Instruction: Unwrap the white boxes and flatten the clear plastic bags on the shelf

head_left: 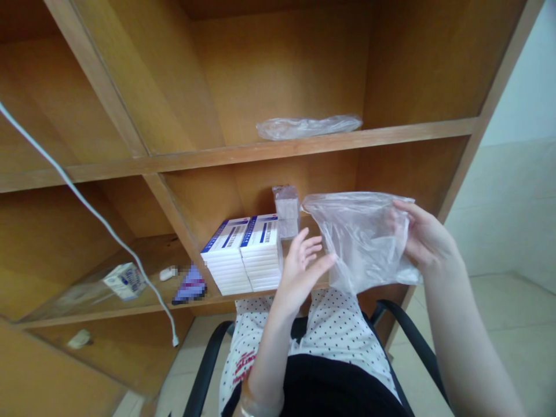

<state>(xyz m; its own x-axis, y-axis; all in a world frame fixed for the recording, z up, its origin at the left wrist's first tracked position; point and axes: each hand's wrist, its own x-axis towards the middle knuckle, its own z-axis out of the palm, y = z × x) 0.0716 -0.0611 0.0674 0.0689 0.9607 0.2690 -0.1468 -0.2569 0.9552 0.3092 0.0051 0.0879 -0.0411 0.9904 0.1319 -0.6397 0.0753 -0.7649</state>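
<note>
Right hand (pixel 428 237): half-curled, gripping a clear crinkled plastic bag (pixel 360 237)
Left hand (pixel 299 272): open, empty, hovering just beside the bag

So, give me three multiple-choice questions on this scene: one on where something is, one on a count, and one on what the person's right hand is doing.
1. Where does the crumpled clear plastic bag lie?
A. On the floor
B. On the upper wooden shelf
C. On the chair

2. How many stacks of white boxes with blue markings stand side by side?
A. Two
B. Three
C. Five

3. What does the person's right hand hold?
A. Nothing
B. A pair of scissors
C. A second clear plastic bag

Answers:
1. B, the bag rests on that shelf's board.
2. A, two stacks stand touching.
3. C, its fingers curl around the bag's edge.
</note>
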